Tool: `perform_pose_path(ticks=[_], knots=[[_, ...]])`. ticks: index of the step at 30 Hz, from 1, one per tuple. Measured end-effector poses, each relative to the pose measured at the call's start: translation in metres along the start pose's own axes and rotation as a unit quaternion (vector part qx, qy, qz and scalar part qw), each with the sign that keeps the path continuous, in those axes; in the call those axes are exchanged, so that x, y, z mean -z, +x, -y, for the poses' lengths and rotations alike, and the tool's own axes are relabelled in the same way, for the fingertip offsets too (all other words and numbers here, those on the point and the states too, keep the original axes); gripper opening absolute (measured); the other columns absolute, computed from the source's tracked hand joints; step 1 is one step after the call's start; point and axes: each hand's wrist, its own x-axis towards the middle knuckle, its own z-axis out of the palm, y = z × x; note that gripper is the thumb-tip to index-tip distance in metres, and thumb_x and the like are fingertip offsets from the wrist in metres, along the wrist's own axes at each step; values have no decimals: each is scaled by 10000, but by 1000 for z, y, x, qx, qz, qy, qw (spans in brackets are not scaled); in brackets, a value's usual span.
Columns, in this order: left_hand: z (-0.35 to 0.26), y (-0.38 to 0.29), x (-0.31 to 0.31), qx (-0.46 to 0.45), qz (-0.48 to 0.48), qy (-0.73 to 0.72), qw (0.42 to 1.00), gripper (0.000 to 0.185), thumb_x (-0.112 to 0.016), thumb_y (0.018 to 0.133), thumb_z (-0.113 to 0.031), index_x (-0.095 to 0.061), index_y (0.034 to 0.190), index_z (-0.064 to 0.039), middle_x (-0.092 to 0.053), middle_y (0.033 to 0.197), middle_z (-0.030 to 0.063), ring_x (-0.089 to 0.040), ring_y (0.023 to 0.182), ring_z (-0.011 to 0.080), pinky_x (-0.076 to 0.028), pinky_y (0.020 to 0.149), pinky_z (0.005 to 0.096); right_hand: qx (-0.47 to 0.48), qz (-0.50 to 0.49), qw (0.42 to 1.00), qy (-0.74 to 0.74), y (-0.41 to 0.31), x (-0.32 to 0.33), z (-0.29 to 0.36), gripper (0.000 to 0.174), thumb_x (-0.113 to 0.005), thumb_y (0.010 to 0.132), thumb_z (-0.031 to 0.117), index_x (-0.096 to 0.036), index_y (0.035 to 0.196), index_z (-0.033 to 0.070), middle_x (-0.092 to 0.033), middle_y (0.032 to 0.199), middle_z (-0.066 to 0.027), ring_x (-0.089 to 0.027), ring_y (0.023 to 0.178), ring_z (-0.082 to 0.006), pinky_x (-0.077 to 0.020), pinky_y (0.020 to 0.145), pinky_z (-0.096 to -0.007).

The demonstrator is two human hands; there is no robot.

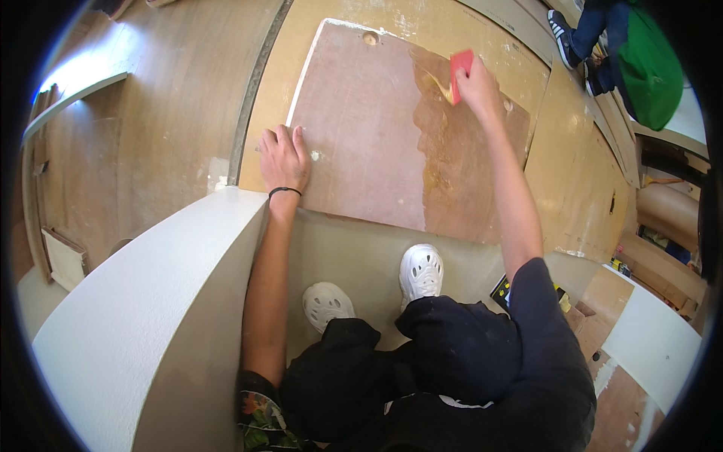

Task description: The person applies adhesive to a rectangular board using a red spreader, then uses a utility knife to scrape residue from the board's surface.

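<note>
A reddish plywood panel [361,124] lies flat before me on a larger yellowish board. In my right hand [479,85] is a red spreader [462,62], its lower edge on the panel's right part. Glossy amber adhesive [438,147] coats that right side and ends in a wavy line; the panel's left part looks dry. My left hand [285,158] rests spread at the panel's left edge, holding nothing. A round hole [370,38] shows near the panel's top edge, and a second round mark [508,105] is partly behind my right forearm.
A white low wall [164,243] curves along my left. The yellowish board [570,186] extends right, with stacked sheets beyond. Another person in green [649,68] is at upper right. A black-and-yellow package [500,292] lies by my right elbow. My white clogs [423,271] stand below the panel.
</note>
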Motion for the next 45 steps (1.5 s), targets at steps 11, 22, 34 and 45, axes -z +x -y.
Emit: perform_pose_path(ticks=[11,22,34,45], knots=[[1,0,-1,-11,0,8,1000,400,-428,1036,-371,-548,962,4,-517,922,206,-529,896,385,-447,768,472,38,33,997,64,3,-33,24,330,-589,890,308,-619,1078,39,-707,961,-206,-681,901,-406,-532,812,-472],[0,0,0,-6,-3,8,1000,405,-428,1036,-366,-555,969,12,-524,935,213,-531,888,392,-447,775,471,54,28,998,-35,51,-24,-9,326,-571,888,325,-630,1111,95,-718,998,-173,-690,934,-366,-537,814,-471],[1,-2,-1,4,10,-23,1000,380,-424,1040,-350,-562,992,0,-526,945,218,-529,902,394,-444,790,476,221,270,930,-111,-40,-20,46,347,-534,981,333,-604,1299,215,-721,853,-147,-697,727,-284,-584,717,-414],[5,-2,-3,-6,10,-18,1000,413,-398,1050,-379,-557,1015,1,-521,969,217,-528,929,395,-443,803,476,229,77,957,-159,3,13,-15,403,-548,960,250,-593,1355,190,-743,964,-121,-716,743,-249,-593,730,-398]])
